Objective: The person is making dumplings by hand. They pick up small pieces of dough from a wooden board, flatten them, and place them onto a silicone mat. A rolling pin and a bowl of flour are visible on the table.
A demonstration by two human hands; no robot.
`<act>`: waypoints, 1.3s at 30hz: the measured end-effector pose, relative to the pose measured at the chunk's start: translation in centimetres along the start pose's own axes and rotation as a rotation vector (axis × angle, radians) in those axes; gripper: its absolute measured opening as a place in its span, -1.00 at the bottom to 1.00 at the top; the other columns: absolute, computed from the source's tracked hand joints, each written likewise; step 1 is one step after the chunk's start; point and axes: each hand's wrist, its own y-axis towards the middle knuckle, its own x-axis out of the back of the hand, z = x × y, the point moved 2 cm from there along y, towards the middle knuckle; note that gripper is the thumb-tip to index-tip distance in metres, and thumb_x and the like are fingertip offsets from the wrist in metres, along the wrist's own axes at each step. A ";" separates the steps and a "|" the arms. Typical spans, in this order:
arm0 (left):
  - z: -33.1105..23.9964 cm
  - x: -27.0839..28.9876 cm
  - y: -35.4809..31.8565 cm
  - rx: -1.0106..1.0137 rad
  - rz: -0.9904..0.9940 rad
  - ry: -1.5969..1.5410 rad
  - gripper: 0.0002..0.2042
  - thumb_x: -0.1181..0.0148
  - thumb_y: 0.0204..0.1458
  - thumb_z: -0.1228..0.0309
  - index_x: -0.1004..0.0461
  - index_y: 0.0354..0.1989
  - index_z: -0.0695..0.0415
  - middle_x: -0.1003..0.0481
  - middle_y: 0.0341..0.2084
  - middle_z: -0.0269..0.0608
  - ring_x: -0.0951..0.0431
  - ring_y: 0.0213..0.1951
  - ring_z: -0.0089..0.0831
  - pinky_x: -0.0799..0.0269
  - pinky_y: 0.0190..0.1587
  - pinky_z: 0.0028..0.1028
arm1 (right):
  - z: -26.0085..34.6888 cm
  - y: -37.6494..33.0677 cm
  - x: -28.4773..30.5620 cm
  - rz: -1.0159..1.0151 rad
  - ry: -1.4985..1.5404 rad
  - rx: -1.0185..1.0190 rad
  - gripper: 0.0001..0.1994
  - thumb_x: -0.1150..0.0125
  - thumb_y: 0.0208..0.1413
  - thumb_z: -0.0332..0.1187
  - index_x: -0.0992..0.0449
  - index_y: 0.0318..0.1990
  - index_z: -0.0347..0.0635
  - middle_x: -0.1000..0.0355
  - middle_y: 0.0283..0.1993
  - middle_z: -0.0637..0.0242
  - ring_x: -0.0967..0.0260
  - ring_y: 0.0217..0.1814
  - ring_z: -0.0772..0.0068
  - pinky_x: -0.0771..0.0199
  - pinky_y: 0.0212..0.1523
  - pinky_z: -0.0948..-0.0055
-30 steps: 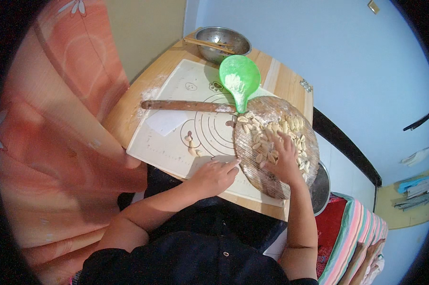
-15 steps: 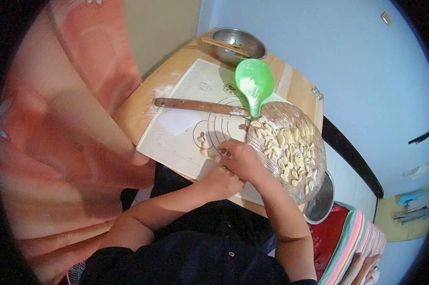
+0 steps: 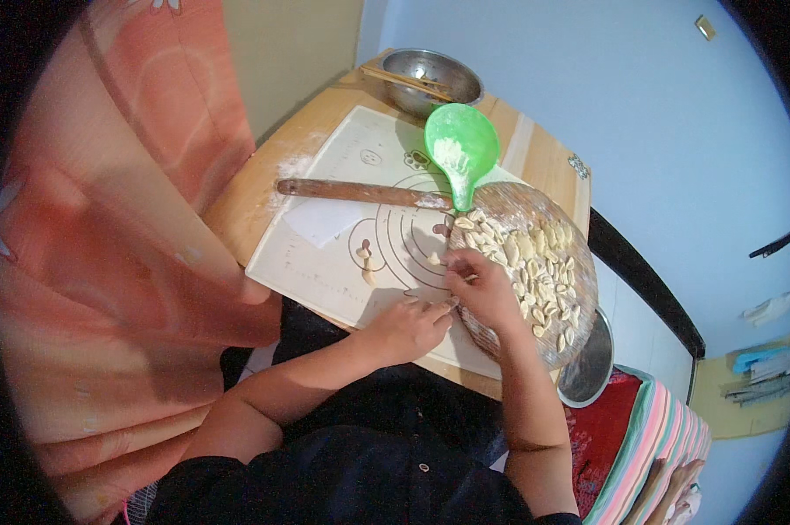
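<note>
My left hand (image 3: 410, 330) rests low over the near edge of the pale printed mat (image 3: 329, 273), its fingers curled together; whatever they hold is hidden. Just to its right, my right hand (image 3: 484, 293) is closed with thumb and fingertips together, and I cannot make out anything between them. Left of the hands lies a short strip of dough (image 3: 368, 269). A small dough piece (image 3: 434, 259) sits on the mat by my right fingertips. Many small shell-shaped dough pieces (image 3: 544, 284) cover the round ridged board (image 3: 504, 197) beside my right hand.
Across the mat lies a wooden rolling pin (image 3: 351, 192), with a white sheet (image 3: 322, 220) below it. A green scoop (image 3: 461, 144) with flour stands at its right end. Behind are a metal bowl (image 3: 430, 70) and chopsticks (image 3: 403, 80). A dark pan (image 3: 587, 367) shows under the board.
My right hand has parted from my left and moved right toward the board. A small dough piece now shows on the mat beside it. The whole view has shifted slightly.
</note>
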 end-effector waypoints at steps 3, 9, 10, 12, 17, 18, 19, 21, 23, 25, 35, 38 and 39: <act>0.0 0.0 0.0 0.001 -0.140 -0.039 -0.80 -0.16 0.03 0.40 -0.53 -0.19 0.19 -0.53 -0.07 -0.11 -0.61 -0.26 -0.21 -0.55 -0.15 -0.23 | -3.2 -2.1 3.1 -0.013 0.021 -0.108 -0.82 -0.23 0.15 -0.48 -0.55 -0.10 -0.27 -0.53 -0.30 0.39 -0.45 -0.26 0.63 -0.47 -0.20 0.54; 0.1 -0.1 0.0 -0.019 -0.155 -0.056 -0.82 -0.18 0.03 0.40 -0.53 -0.21 0.17 -0.54 -0.09 -0.10 -0.62 -0.31 -0.23 -0.56 -0.20 -0.25 | -4.1 -3.2 2.4 -0.051 -0.069 0.028 -0.77 -0.24 0.13 -0.51 -0.56 -0.05 -0.25 -0.53 -0.16 0.29 -0.49 -0.16 0.45 -0.49 -0.15 0.48; 0.0 0.0 -0.1 -0.022 -0.159 -0.046 -0.84 -0.18 0.03 0.40 -0.52 -0.23 0.16 -0.55 -0.14 -0.11 -0.62 -0.32 -0.23 -0.56 -0.22 -0.25 | -3.2 -2.9 1.8 -0.041 -0.143 0.079 -0.76 -0.24 0.12 -0.51 -0.56 -0.04 -0.24 -0.52 -0.14 0.26 -0.50 -0.14 0.39 -0.51 -0.14 0.45; 0.0 0.1 -0.1 -0.028 -0.157 -0.046 -0.87 -0.18 0.02 0.40 -0.51 -0.29 0.15 -0.54 -0.24 -0.14 -0.61 -0.34 -0.23 -0.55 -0.24 -0.26 | -1.4 -1.7 0.5 0.007 -0.200 0.209 -0.72 -0.25 0.08 -0.52 -0.56 -0.02 -0.22 -0.51 -0.10 0.19 -0.51 -0.11 0.23 -0.52 -0.11 0.38; -0.1 0.2 0.0 -0.046 -0.166 -0.034 -0.92 -0.19 0.00 0.40 -0.46 -0.42 0.12 -0.44 -0.46 -0.19 -0.57 -0.40 -0.22 -0.53 -0.31 -0.25 | -1.1 1.2 -1.9 0.127 -0.396 0.395 -0.72 -0.29 -0.02 -0.52 -0.60 -0.09 -0.21 -0.51 -0.16 0.11 -0.50 -0.13 0.02 -0.52 -0.08 0.25; -0.1 0.2 0.0 -0.037 -0.167 -0.039 -0.91 -0.19 0.00 0.40 -0.45 -0.43 0.12 -0.43 -0.46 -0.19 -0.58 -0.40 -0.22 -0.53 -0.31 -0.25 | -1.3 1.4 -2.1 0.110 -0.393 0.373 -0.74 -0.29 -0.02 -0.53 -0.61 -0.11 -0.21 -0.51 -0.18 0.11 -0.50 -0.14 0.02 -0.51 -0.09 0.25; -0.1 0.2 0.0 -0.030 -0.168 -0.044 -0.91 -0.19 0.00 0.40 -0.44 -0.44 0.12 -0.43 -0.46 -0.19 -0.58 -0.39 -0.22 -0.53 -0.31 -0.24 | -1.5 1.5 -2.4 0.091 -0.390 0.349 -0.76 -0.29 -0.01 -0.53 -0.61 -0.14 -0.21 -0.51 -0.20 0.10 -0.50 -0.14 0.03 -0.51 -0.09 0.25; 0.0 0.1 0.0 -0.021 -0.161 -0.048 -0.91 -0.19 0.00 0.41 -0.45 -0.42 0.13 -0.45 -0.42 -0.19 -0.58 -0.39 -0.23 -0.53 -0.32 -0.24 | -1.6 1.2 -2.3 0.035 -0.345 0.308 -0.80 -0.28 0.00 -0.53 -0.61 -0.17 -0.22 -0.52 -0.21 0.12 -0.51 -0.17 0.09 -0.50 -0.12 0.28; 0.0 0.1 0.1 -0.029 -0.144 -0.044 -0.92 -0.18 0.00 0.41 -0.48 -0.39 0.14 -0.49 -0.35 -0.20 -0.58 -0.40 -0.23 -0.53 -0.32 -0.24 | -1.2 0.5 -0.9 -0.053 -0.261 0.270 -0.83 -0.28 0.03 -0.52 -0.60 -0.19 -0.24 -0.53 -0.22 0.17 -0.52 -0.21 0.21 -0.50 -0.17 0.34; -0.1 0.1 0.0 -0.019 -0.205 -0.039 -0.88 -0.18 0.00 0.41 -0.51 -0.30 0.15 -0.53 -0.22 -0.19 -0.58 -0.39 -0.22 -0.53 -0.29 -0.22 | -1.3 -0.5 1.8 -0.117 -0.035 0.142 -0.86 -0.29 0.07 -0.52 -0.60 -0.20 -0.25 -0.55 -0.24 0.25 -0.49 -0.27 0.42 -0.47 -0.22 0.44; -0.4 1.2 0.6 -0.058 -0.093 -0.010 -0.62 -0.16 0.06 0.36 -0.49 0.09 0.13 -0.43 0.14 -0.28 -0.39 0.05 -0.32 -0.27 0.12 -0.26 | -4.5 -5.6 4.8 0.034 -0.415 0.034 -0.85 -0.41 -0.06 -0.37 -0.64 -0.30 -0.15 -0.54 -0.09 0.20 -0.44 0.03 0.21 -0.40 0.02 0.28; -0.3 1.3 0.5 -0.068 -0.079 -0.017 -0.61 -0.17 0.06 0.35 -0.48 0.09 0.14 -0.43 0.14 -0.25 -0.39 0.05 -0.31 -0.25 0.13 -0.23 | -3.4 -5.0 4.5 -0.022 -0.574 -0.041 -0.48 -0.49 -0.19 -0.31 -0.56 0.04 -0.03 -0.30 0.28 0.08 -0.11 0.40 -0.01 -0.11 0.33 0.09; -0.3 1.3 0.5 -0.065 -0.074 -0.026 -0.61 -0.17 0.06 0.35 -0.48 0.09 0.15 -0.43 0.13 -0.25 -0.40 0.05 -0.30 -0.25 0.12 -0.23 | -3.4 -4.7 4.5 -0.056 -0.615 -0.014 -0.33 -0.52 -0.23 -0.28 -0.44 0.16 0.02 -0.17 0.35 0.06 -0.03 0.43 -0.06 -0.04 0.36 0.05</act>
